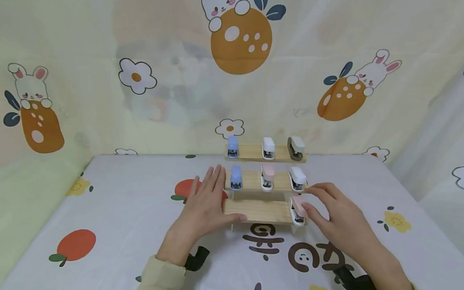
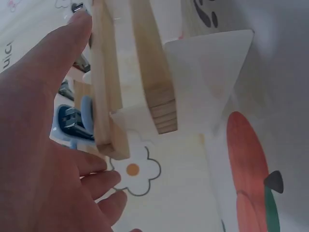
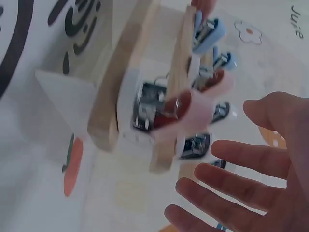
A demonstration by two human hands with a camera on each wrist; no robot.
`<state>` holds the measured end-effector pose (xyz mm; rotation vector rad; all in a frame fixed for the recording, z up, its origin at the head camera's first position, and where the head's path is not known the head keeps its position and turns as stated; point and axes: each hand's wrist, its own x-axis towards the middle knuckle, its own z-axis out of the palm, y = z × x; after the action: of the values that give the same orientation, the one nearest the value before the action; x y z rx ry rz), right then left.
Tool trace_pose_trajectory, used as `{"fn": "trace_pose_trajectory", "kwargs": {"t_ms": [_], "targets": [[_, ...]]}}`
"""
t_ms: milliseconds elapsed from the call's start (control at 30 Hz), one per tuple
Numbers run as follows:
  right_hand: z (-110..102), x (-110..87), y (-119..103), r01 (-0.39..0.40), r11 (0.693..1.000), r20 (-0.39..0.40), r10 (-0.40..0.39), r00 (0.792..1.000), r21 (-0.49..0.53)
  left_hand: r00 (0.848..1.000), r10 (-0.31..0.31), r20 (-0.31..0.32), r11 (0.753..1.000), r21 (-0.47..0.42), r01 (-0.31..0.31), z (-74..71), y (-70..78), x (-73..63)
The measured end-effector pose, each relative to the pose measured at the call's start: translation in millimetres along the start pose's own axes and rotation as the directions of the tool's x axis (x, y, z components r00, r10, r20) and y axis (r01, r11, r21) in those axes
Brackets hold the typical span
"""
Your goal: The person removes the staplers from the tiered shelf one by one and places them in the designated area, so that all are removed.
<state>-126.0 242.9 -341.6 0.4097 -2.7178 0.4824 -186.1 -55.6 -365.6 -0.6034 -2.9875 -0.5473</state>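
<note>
A three-tier wooden shelf stand (image 1: pixel 260 210) with white supports holds mini staplers. My left hand (image 1: pixel 204 209) lies along its left end with fingers stretched out, the thumb at the front of the lowest board. A pink and white stapler (image 1: pixel 298 209) stands at the right end of that board. Beside it is my right hand (image 1: pixel 338 216); in the right wrist view its fingers (image 3: pixel 231 191) are spread and apart from the pink stapler (image 3: pixel 190 113). The middle board carries a blue stapler (image 1: pixel 236 178), a second pink stapler (image 1: pixel 267 177) and a white stapler (image 1: pixel 298 178).
On the top board at the back are another blue stapler (image 1: pixel 232 147), another white stapler (image 1: pixel 269 148) and a grey stapler (image 1: pixel 297 148). A printed cloth (image 1: pixel 136 204) covers the table, and a patterned curtain (image 1: pixel 186 108) hangs behind the stand.
</note>
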Motion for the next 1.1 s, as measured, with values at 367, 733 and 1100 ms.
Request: {"fn": "trace_pose_trajectory", "kwargs": {"t_ms": [367, 733, 1100], "targets": [[12, -0.7, -14, 0.058, 0.998, 0.042, -0.057, 0.997, -0.020, 0.999, 0.039, -0.037, 0.996, 0.077, -0.037, 6.9, 4.2, 11.5], [31, -8.8, -23, 0.054, 0.996, 0.023, -0.052, 0.998, -0.073, 1.000, 0.022, -0.012, 0.991, 0.132, -0.020, 11.1, 7.1, 13.9], [38, -9.3, -26, 0.064, 0.991, -0.038, -0.069, 0.997, -0.118, 0.999, 0.031, -0.029, 0.990, 0.137, -0.027, 11.0, 8.0, 15.4]]}}
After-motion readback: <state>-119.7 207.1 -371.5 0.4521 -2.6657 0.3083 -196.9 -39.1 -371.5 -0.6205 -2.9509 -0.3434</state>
